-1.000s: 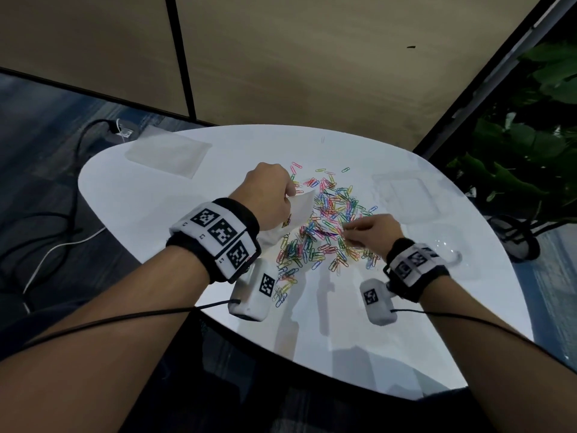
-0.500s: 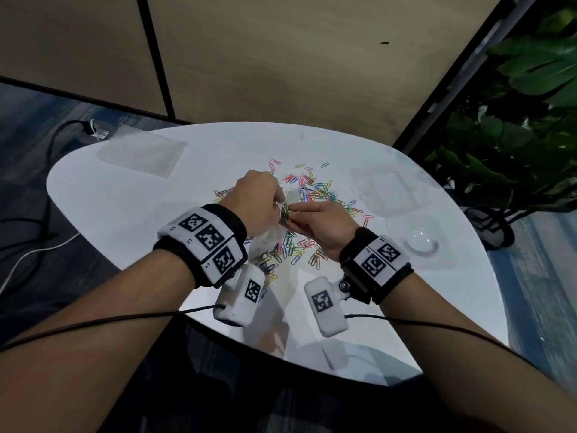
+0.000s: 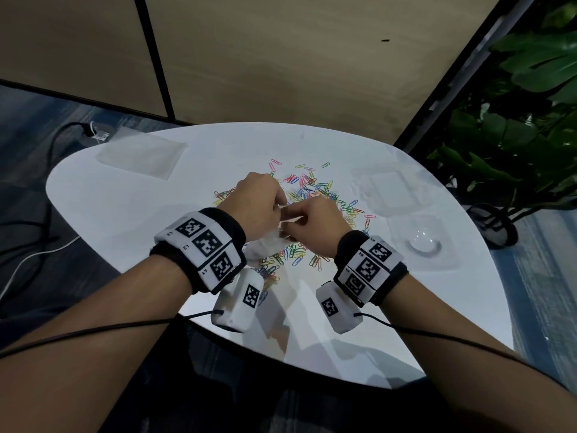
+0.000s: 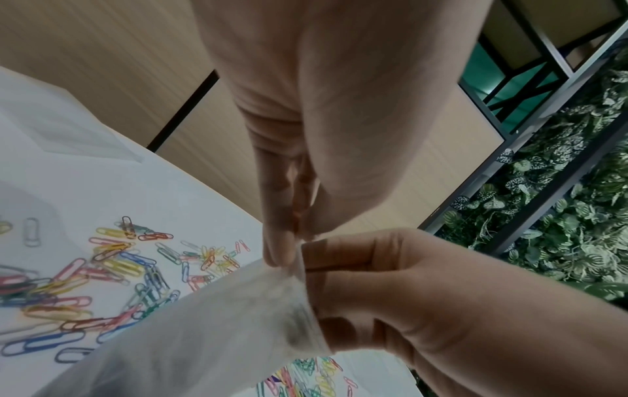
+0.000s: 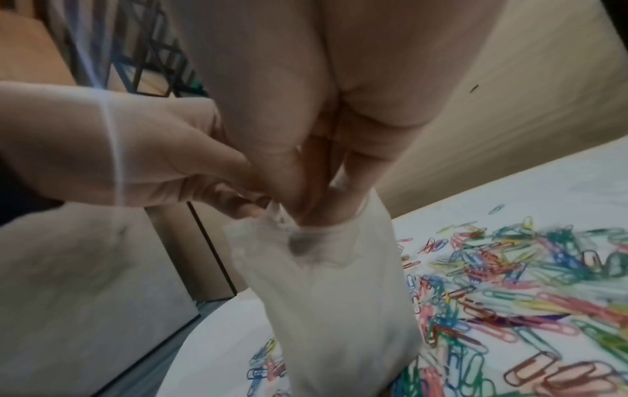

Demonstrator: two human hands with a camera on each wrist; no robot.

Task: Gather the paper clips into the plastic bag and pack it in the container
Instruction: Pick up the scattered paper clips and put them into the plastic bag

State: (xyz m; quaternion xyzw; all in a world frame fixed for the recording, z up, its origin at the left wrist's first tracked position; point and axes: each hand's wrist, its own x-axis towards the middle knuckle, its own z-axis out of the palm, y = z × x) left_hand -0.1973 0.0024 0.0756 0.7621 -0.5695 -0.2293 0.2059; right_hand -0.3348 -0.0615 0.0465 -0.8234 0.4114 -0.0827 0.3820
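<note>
Two hands meet at frame centre above the white desk (image 3: 131,214). Left hand (image 3: 254,207) grip pinches the rim of the plastic bag (image 5: 326,282); right hand (image 3: 312,226) grip has fingertips (image 5: 316,212) pressed together inside the bag mouth. Paper clips (image 3: 315,195) lie scattered on the desk beneath. Clear container (image 3: 387,192) sits at centre right, apart from the hands.

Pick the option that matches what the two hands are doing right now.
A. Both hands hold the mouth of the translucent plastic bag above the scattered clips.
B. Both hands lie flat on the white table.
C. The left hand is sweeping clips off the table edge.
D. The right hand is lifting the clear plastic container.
A: the left hand and the right hand both pinch the rim of the translucent plastic bag, raised over the coloured paper clips on the white table.
</note>
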